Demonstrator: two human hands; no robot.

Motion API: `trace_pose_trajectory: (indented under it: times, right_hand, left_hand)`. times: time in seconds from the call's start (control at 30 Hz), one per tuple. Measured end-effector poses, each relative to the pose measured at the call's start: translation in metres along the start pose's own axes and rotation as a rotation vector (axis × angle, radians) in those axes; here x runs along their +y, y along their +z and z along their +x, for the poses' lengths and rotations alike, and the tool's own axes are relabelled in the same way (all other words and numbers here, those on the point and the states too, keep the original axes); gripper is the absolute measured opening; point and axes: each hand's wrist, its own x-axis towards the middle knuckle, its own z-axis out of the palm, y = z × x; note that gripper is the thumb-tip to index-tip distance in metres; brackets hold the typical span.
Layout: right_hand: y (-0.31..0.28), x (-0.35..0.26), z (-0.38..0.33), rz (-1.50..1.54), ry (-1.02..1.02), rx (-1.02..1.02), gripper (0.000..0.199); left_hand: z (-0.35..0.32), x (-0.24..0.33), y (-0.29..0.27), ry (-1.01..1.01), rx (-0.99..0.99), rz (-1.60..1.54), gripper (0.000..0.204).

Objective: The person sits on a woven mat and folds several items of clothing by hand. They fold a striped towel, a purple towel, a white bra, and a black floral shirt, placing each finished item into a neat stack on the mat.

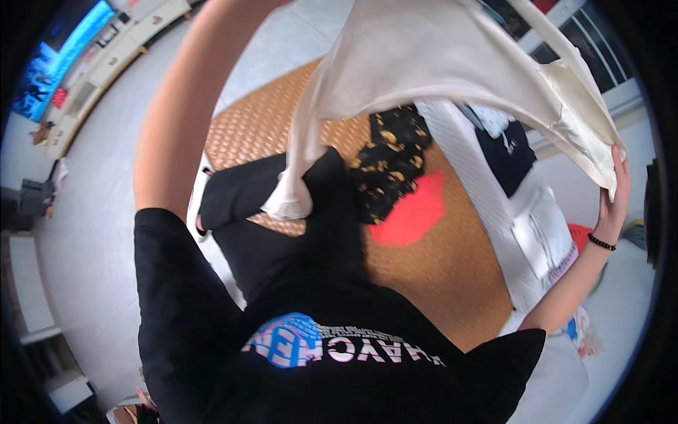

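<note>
A cream-white garment [424, 63] is stretched out high in front of me, its thin fabric slightly see-through. One narrow end [291, 198] hangs down over my lap. My right hand [616, 185], a black bead bracelet at its wrist, grips the garment's shiny edge at the far right. My left forearm [176, 127] rises past the upper edge of the picture, so the left hand and whatever it holds are out of sight. Beyond my knees, a black cloth with a yellow print [392, 159] and a red cloth [409, 212] lie on the woven mat [438, 268].
A white quilted edge [466, 184] borders the mat on the right. Beside it are a dark folded garment [508, 155] and a white folded pile [544, 230]. To the left, a low white cabinet [106, 67] and a lit screen [56, 63] stand past the tiled floor [92, 247].
</note>
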Motion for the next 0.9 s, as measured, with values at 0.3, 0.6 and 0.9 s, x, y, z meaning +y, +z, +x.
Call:
trace_pose_trajectory:
  times: [0.3, 0.6, 0.9]
  right_hand:
    - [0.105, 0.082, 0.007, 0.169, -0.020, -0.067, 0.039]
    - [0.173, 0.082, 0.033, 0.049, -0.035, -0.023, 0.036]
    - [0.254, 0.106, -0.102, 0.398, -0.018, -0.700, 0.070]
  left_hand:
    - [0.041, 0.087, -0.030, 0.150, 0.001, -0.256, 0.027]
    - [0.072, 0.142, 0.023, 0.402, 0.157, -0.052, 0.035]
    - [0.106, 0.120, -0.001, 0.537, 0.160, 0.074, 0.015]
